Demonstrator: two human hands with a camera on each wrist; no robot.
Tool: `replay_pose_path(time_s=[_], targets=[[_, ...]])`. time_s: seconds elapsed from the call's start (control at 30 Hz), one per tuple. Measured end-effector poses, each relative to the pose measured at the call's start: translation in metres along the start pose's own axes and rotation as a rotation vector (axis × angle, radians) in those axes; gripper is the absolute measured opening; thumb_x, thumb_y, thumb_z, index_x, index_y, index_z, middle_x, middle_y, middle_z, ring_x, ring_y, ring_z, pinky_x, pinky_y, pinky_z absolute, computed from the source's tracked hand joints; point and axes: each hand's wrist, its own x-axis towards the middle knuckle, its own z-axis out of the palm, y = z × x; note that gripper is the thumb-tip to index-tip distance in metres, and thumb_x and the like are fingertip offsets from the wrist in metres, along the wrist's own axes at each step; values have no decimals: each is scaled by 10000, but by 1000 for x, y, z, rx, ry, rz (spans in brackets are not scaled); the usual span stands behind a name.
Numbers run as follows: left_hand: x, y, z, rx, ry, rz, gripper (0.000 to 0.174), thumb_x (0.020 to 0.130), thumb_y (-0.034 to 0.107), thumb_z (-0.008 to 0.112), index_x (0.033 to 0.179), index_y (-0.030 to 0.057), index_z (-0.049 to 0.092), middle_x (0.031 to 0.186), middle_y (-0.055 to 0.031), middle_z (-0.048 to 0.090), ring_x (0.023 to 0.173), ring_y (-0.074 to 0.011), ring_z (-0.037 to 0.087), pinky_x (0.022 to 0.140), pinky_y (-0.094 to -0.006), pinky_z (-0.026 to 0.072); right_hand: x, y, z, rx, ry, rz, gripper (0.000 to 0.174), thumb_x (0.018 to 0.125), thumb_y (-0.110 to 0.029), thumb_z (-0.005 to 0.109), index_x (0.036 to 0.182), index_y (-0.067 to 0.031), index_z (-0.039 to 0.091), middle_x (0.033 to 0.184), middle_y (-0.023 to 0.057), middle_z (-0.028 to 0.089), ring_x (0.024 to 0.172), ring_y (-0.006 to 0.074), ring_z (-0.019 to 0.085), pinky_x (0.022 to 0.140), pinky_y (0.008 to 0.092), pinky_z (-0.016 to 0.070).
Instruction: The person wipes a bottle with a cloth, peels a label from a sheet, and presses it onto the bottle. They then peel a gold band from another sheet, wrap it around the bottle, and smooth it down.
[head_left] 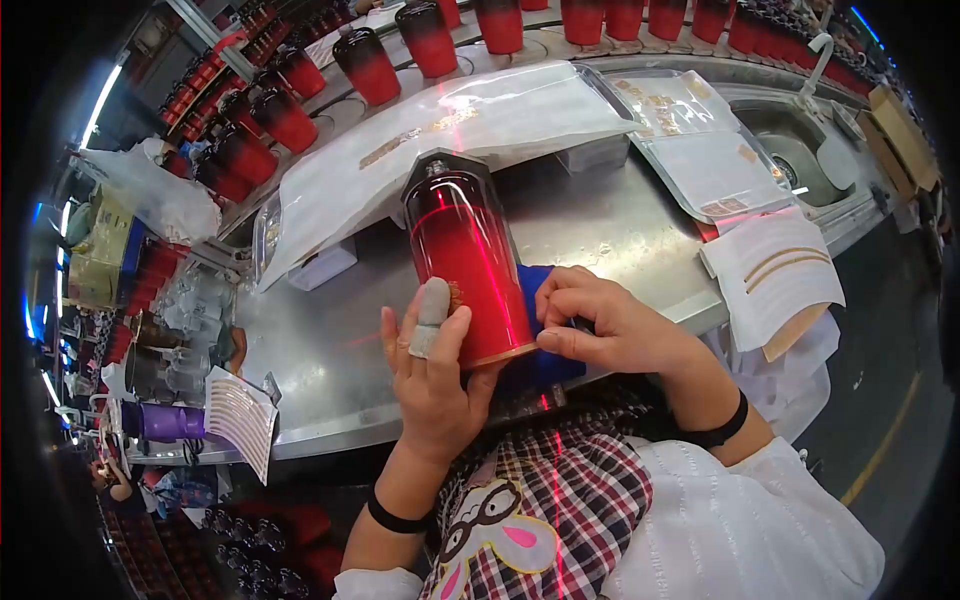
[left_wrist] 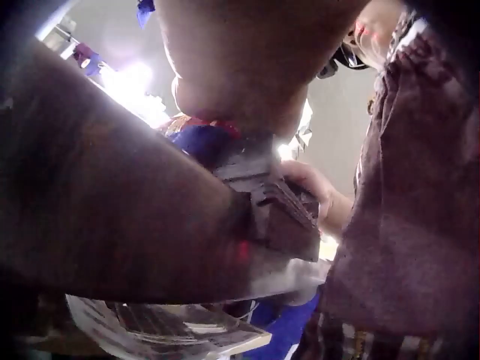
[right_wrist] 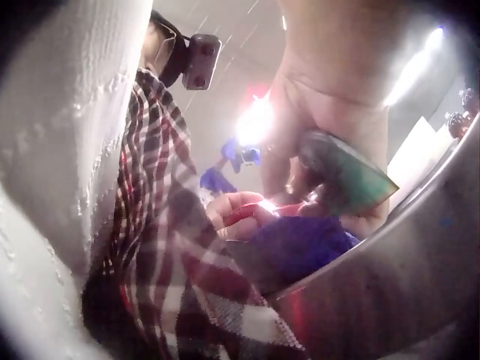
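Observation:
A glossy red bottle (head_left: pixel 465 255), black toward its neck, lies tilted over a blue cloth (head_left: pixel 535 290), its base toward the person. My left hand (head_left: pixel 430 375) rests against its lower left side with extended fingers; one wears a grey finger cover (head_left: pixel 430 315). Beside that finger, a small gold mark (head_left: pixel 455 297) shows on the red surface. On the right near the base, my right hand (head_left: pixel 615 325) has bent fingers; the right wrist view shows it gripping a flat green piece (right_wrist: pixel 356 184) with a dark end. In the left wrist view the bottle's surface is hidden.
White sheeting with gold decals (head_left: pixel 400 150) spans the back of the metal table (head_left: pixel 620 230). Behind it stand several red-black bottles (head_left: pixel 368 70). A clear tray (head_left: pixel 700 150) and a sink (head_left: pixel 790 140) are at the right; a striped decal sheet (head_left: pixel 240 420) is at the left edge.

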Motion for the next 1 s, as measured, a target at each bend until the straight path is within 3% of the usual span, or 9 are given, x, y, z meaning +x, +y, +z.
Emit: replay_pose_path(time_s=[0.1, 0.2, 0.5, 0.6, 0.8, 0.9, 1.0], targets=[[-11, -4, 4, -109, 46, -80, 527, 898, 280, 703, 1312, 27, 497, 1344, -222, 546, 1272, -390, 525, 1150, -569, 243, -1, 1, 0, 10, -13, 21, 190, 881, -166, 684, 844, -10, 581, 969, 64, 544, 962, 218, 507, 856, 342, 414], [-23, -5, 6, -225, 20, -194, 553, 903, 282, 699, 1322, 0, 474, 1332, -227, 552, 1272, -383, 528, 1155, -575, 235, 0, 0, 1, -25, 1, 2, 189, 879, -163, 684, 845, -9, 580, 960, 67, 543, 959, 217, 506, 854, 342, 414], [-2, 5, 3, -54, 7, -92, 621, 897, 310, 701, 1368, 4, 437, 1365, -243, 517, 1324, -405, 461, 1145, -586, 243, 0, 0, 1, -50, -13, 19, 186, 875, -157, 685, 861, -7, 577, 957, 69, 540, 957, 217, 502, 855, 340, 413], [-8, -2, 3, -7, -20, -65, 623, 940, 382, 645, 1380, 1, 422, 1377, -235, 520, 1345, -384, 462, 1162, -552, 231, -1, 0, 1, -26, -2, 10, 187, 875, -155, 687, 856, -6, 575, 955, 69, 538, 955, 216, 501, 854, 337, 413], [-16, -9, 3, -131, -17, -108, 656, 930, 386, 657, 1387, -14, 409, 1382, -233, 517, 1352, -383, 455, 1163, -547, 231, 0, 1, 1, -24, -9, 12, 190, 875, -157, 691, 851, -9, 576, 955, 67, 538, 957, 212, 501, 853, 333, 413], [-6, -1, 1, -72, 4, -112, 669, 922, 382, 668, 1387, -21, 406, 1389, -230, 511, 1338, -380, 468, 1164, -542, 234, 1, 2, 3, -27, 19, -4, 225, 883, -225, 689, 848, -24, 595, 899, 92, 556, 947, 284, 525, 850, 391, 432], [0, 3, 3, -77, 11, -101, 662, 888, 325, 715, 1379, -9, 423, 1339, -242, 533, 1309, -395, 494, 1148, -579, 234, 0, 0, 3, -13, 27, 13, 223, 883, -224, 687, 849, -24, 593, 902, 93, 557, 948, 286, 524, 852, 393, 432]])
